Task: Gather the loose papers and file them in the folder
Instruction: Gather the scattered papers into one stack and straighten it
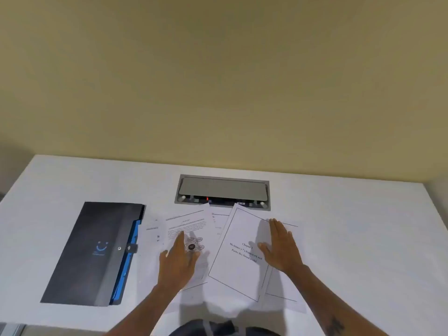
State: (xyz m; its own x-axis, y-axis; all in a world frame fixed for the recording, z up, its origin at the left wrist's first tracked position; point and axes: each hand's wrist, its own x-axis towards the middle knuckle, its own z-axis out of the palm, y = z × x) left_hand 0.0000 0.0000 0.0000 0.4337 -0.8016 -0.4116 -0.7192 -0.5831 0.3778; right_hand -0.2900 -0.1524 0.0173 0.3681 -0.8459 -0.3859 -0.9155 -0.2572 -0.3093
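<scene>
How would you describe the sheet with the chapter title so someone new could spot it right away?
On the white table, just in front of the grey cable box, loose papers lie fanned out. The chapter title sheet lies tilted on top, under the right hand. Unlike its text-filled neighbours, it is nearly blank, with a thin border and a few centred lines.

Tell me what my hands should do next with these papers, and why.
Probably slide both hands inward to bunch the papers into one stack. The left hand and right hand lie flat on overlapping, fanned sheets, and the folder is still shut.
</scene>
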